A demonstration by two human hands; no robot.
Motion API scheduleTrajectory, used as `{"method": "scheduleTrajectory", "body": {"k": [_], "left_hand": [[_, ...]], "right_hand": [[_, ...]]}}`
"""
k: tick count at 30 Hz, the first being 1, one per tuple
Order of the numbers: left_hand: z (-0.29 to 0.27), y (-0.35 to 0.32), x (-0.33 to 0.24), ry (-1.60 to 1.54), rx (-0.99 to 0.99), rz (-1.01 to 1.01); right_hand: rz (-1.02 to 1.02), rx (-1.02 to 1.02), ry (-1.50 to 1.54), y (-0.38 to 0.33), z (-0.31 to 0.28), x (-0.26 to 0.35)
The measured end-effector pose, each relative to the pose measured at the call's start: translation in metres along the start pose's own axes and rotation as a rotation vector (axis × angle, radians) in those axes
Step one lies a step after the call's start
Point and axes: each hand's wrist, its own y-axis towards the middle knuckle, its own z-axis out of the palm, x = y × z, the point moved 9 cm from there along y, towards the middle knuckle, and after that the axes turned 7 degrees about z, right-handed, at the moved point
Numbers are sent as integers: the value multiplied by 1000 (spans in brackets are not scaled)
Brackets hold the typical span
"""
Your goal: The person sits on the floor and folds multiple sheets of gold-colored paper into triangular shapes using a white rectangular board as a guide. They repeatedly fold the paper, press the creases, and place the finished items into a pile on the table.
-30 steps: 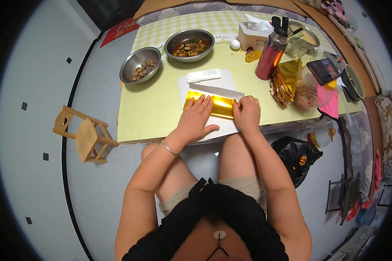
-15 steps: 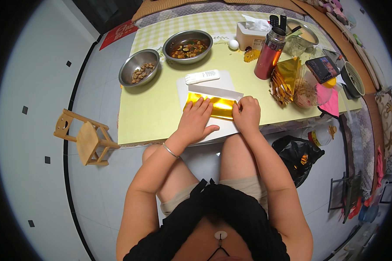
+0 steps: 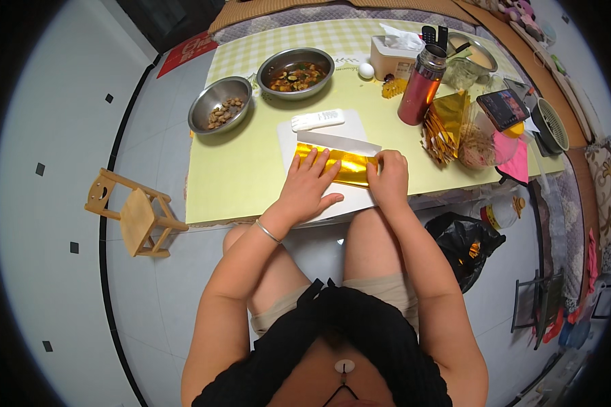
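A sheet of gold foil paper [image 3: 352, 169] lies on a white board [image 3: 288, 142] at the near edge of the table, with a strip of its pale underside showing along the far edge. My left hand [image 3: 309, 186] rests on the foil's left half, palm down, fingers spread and thumb out to the side. At the right end of the foil, my right hand [image 3: 390, 178] has its fingers curled and pinched on the edge; its fingertips are partly hidden. Just beyond the foil, a long white packet [image 3: 317, 120] lies on the board.
Metal bowls hold nuts [image 3: 220, 105] and food in liquid [image 3: 296, 73]. To the right stand a red flask [image 3: 421, 91], gold foil strips [image 3: 439, 140], a clear bowl [image 3: 478, 148] and a phone [image 3: 502, 108]. A black bag [image 3: 458, 247] and wooden chair [image 3: 139, 216] are on the floor.
The whole view has shifted very slightly. Both hands stay on the foil paper, with only a small change in the right hand's finger position.
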Motion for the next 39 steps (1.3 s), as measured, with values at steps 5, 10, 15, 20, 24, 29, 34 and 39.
{"method": "scheduleTrajectory", "body": {"k": [5,10,15,20,24,29,34,39], "left_hand": [[4,-1,-1,15,33,31],[2,-4,-2,-40,69,67],[5,-12,10,-54,122,73],[3,-31,40,-62,180,-32],[-3,-31,48,54,237,-39],[-38,-5,3,2,-128,137],[-31,-1,-28,-208,-279,109],[-27,-4,-22,-283,-525,-103]], "right_hand": [[-407,6,-424,-23,7,51],[-404,385,-375,-60,53,52],[-362,506,-402,-69,26,43],[-457,431,-395,-72,10,29],[-610,312,-447,-74,8,42],[-711,269,-478,-78,2,69],[-709,252,-310,-62,-2,68],[-292,327,19,-13,-1,45]]}}
